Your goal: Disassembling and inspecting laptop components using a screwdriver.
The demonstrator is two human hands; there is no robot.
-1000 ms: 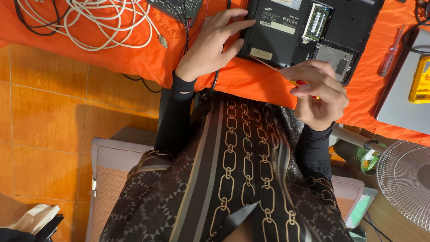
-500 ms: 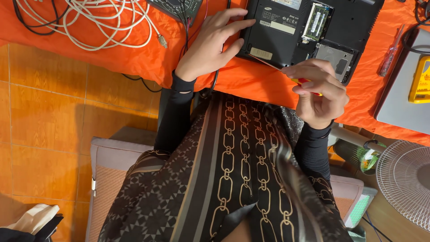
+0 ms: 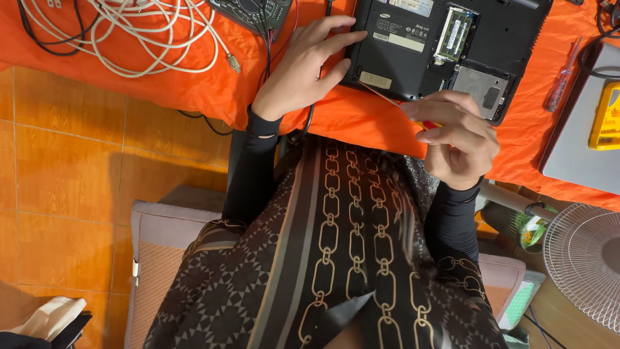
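I am working over a table cloth (image 3: pixel 194 90) that is showing bright orange, and the black underside of a laptop (image 3: pixel 445 45) is lying near its far edge with a green memory strip (image 3: pixel 455 32) and a silvery grey drive plate (image 3: pixel 481 90) showing in it. A white cable coil (image 3: pixel 129 32) is lying toward the far left corner. A red-handled screwdriver (image 3: pixel 560 87) is resting toward the right edge beside a grey laptop lid (image 3: pixel 575 155) carrying a yellow meter (image 3: pixel 607 119). I am wearing black sleeves (image 3: pixel 252 174) and a brown scarf (image 3: pixel 349 258) patterned with tan chain links and small stars. The floor tiles (image 3: pixel 64 194) are glowing orange.
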